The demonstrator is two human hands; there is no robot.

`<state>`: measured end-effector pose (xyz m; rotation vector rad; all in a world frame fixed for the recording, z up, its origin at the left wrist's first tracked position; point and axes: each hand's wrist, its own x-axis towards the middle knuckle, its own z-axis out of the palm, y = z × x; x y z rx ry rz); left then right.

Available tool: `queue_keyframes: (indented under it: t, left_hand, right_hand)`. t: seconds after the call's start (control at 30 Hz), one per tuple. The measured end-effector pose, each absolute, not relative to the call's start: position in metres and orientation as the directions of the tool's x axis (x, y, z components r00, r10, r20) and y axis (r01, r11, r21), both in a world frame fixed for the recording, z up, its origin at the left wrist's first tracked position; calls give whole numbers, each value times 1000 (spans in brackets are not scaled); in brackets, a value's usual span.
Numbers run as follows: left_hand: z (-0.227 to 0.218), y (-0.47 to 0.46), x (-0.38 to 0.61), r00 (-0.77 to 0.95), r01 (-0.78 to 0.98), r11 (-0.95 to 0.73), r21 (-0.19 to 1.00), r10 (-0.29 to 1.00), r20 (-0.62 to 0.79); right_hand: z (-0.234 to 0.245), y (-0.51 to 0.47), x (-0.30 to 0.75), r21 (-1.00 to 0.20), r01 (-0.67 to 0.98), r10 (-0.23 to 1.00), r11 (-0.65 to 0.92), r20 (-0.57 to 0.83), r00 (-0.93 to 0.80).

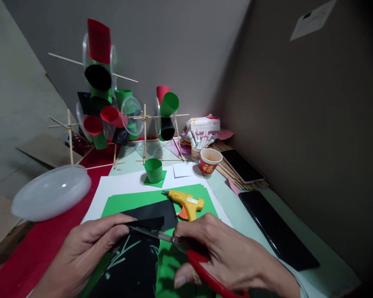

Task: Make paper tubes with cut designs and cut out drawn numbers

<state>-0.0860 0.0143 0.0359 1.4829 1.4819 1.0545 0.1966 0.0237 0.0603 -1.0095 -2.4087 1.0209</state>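
My right hand (230,258) grips red-handled scissors (202,267), their blades pointing left into a sheet of black paper (133,265). My left hand (83,252) pinches the upper edge of that black paper, thumb and fingers pressed on a narrow black strip (146,223) at the blade tips. The black paper carries pale green line markings and lies over green paper (168,265). A yellow hot glue gun (186,203) rests on the green sheet just beyond my hands.
A green paper cylinder (153,169) stands on a green square. Stick-and-cup models (112,111) rise at the back. A clear plastic lid (51,192) lies left. A red paper cup (209,161), a marker cup (199,147), a phone (242,165) and a dark tablet (276,229) sit right.
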Motion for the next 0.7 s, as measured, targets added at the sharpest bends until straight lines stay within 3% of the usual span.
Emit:
queue_keyframes:
  t: [0.4,0.7]
  left_hand:
    - [58,5,-73,-113,281,140,950,987,-112]
    - [50,6,-78,-123,327,104,939,990,-67]
  right_hand:
    - [66,26,198,-692,511,718,510,16,-695]
    - [64,26,199,-710,481,711,514,39,-702]
